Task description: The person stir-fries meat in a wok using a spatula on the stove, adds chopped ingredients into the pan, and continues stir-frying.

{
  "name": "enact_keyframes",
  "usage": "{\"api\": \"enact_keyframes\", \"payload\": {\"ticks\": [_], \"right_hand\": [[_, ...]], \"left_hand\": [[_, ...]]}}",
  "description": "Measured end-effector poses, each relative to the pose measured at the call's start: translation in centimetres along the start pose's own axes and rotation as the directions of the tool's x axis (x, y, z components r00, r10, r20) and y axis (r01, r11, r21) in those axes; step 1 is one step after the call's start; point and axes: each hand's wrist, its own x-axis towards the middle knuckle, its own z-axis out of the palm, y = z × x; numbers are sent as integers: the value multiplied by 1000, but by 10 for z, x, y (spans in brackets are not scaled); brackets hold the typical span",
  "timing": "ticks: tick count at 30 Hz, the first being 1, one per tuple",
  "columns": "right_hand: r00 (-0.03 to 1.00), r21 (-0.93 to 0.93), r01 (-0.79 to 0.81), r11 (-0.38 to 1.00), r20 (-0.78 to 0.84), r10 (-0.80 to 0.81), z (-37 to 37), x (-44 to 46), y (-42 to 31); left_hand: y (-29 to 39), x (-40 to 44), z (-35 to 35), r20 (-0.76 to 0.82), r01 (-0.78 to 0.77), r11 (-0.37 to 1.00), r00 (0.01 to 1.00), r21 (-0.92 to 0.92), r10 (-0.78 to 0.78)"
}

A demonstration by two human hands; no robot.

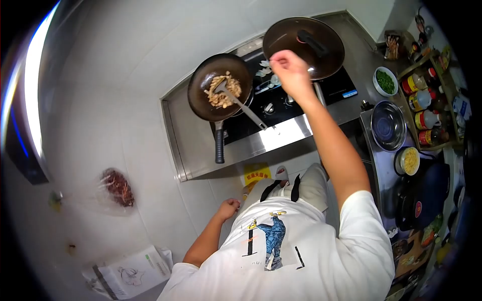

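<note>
right hand (289,69) pinched above black stove (279,111); left hand (230,208) loosely closed near pale tiles (195,200)

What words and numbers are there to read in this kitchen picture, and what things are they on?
None can be read for sure.
Yellow sheet: a row of dark characters, too blurred.
Blue sticker by the lid: too small.
Bottles: colourful labels, too small.
White bag: green and dark print, too blurred.
Shirt: tiny marks around the cartoon figure, too small.
</note>
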Motion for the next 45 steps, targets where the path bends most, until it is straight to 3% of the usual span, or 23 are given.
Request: {"api": "enact_keyframes", "payload": {"ticks": [1, 3, 7, 8, 10, 12, 13, 14, 17, 20, 23, 24, 25, 27, 28, 30, 33, 35, 38, 39, 42, 43, 45], "right_hand": [[995, -119, 19, 993, 103, -7, 23, 7, 14], [994, -372, 17, 928, 107, 25, 54, 15, 6], [998, -196, 47, 980, 44, -39, 51, 4, -40], [996, -56, -59, 997, 58, 62, 44, -17, -69], [993, -31, 119, 992, 13, -119, 34, -57, -63], [999, -100, 24, 995, 46, -20, 10, -107, -69], [996, -121, -26, 992, 84, 36, -7, -134, -71], [995, -165, -56, 985, 74, 69, -28, -164, -81], [990, -289, -126, 949, 18, 137, -86, -228, -112], [956, -332, -238, 913, -245, 160, -166, -290, -126], [752, -188, -533, 825, -551, 361, -260, -351, -164], [667, -241, -606, 758, -673, 319, -298, -377, -169], [574, -276, -680, 679, -776, 259, -340, -407, -168], [495, -332, -686, 648, -865, 80, -436, -476, -155], [409, -334, -778, 533, -912, 25, -486, -510, -151], [221, -206, -902, 379, -975, -4, -577, -579, -131], [-4, 18, -992, 128, -995, 104, -660, -634, -115], [-20, 30, -997, 75, -991, 135, -691, -651, -100], [-33, 27, -999, -30, -982, 184, -702, -650, -89], [-27, 22, -999, -30, -979, 202, -704, -651, -85], [75, -30, -969, 244, -981, 178, -711, -672, -75], [81, -33, -969, 246, -979, 186, -720, -690, -61], [75, 7, -847, 531, -988, 133, -740, -719, -31]], "left_hand": [[-10, 0, -3, 18, -21, 999, 1000, 40, 20], [-33, 2, -9, 5, -39, 999, 999, -18, 39], [-64, 8, -22, -25, -26, 995, 999, -101, 23], [-82, 14, -25, 1, 21, 998, 1000, -53, -21], [-100, 26, -25, 81, 59, 998, 995, 11, -60], [-117, 43, -29, 224, 114, 989, 966, 90, -131], [-61, 6, -20, 192, 4, 962, 980, 274, -58], [-61, 12, -19, 250, 18, 960, 964, 279, -90], [-55, 18, -14, 355, -248, 906, 927, 343, 119], [-77, 73, -5, 352, -372, 820, 908, 436, 225], [-23, 70, 16, 333, -265, 872, 934, 411, 127], [10, 49, 33, 345, -409, 674, 908, 616, 237], [38, 28, 49, 357, -422, 654, 903, 628, 240], [76, -3, 90, 408, -296, 827, 909, 478, 89], [83, -7, 112, 408, -302, 820, 908, 486, 93], [99, -18, 140, 495, -434, 667, 862, 605, 111], [124, -41, 200, 481, -431, 593, 873, 680, 83], [111, -17, 219, 477, -345, 797, 875, 496, 82], [125, -50, 255, 456, -360, 792, 882, 492, 118], [129, -59, 261, 474, -398, 787, 867, 472, 154], [142, -90, 275, 469, -394, 767, 872, 507, 138], [145, -96, 275, 472, -403, 744, 871, 533, 135], [140, -89, 270, 470, -403, 753, 871, 520, 141]]}}
